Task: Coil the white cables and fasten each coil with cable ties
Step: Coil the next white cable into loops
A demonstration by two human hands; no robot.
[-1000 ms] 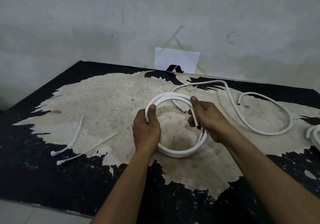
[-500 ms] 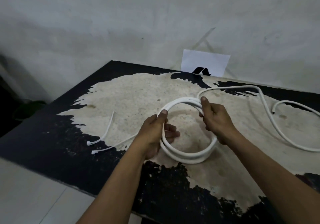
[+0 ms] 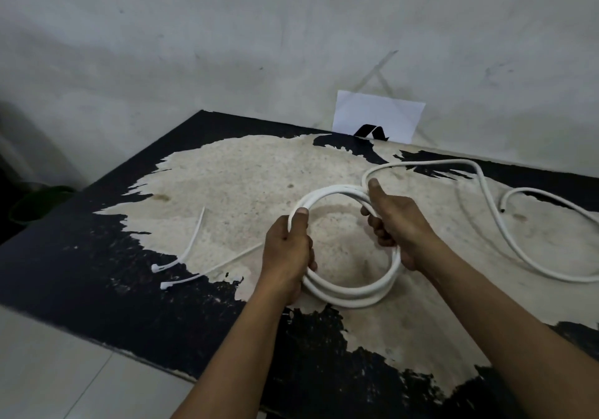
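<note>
The coil [image 3: 350, 292] of white cable is held over the middle of the tabletop [image 3: 97, 272], tilted, its lower arc toward the near edge. Whether that arc rests on the surface cannot be determined.

**Left hand** [image 3: 287, 256]: fingers are curled round the left side of the coil, and the thumb presses down on the stacked turns. This grip probably clamps the turns together so they cannot spring apart.

**Right hand** [image 3: 398, 224]: fingers are wrapped round the right side, and the thumb bears on the point where the uncoiled length [image 3: 486, 204] leaves the ring. Holding at this exit point lets the hand guide each new turn onto the stack.

The uncoiled length arcs toward the far edge, then runs off toward the right edge. Coiling is therefore judged incomplete.

Two cable ties [image 3: 191, 243] lie apart from the coil, toward the left edge, close to the left hand's side. Neither is fitted yet.

A white card [image 3: 377, 115] stands against the wall at the far edge.
</note>
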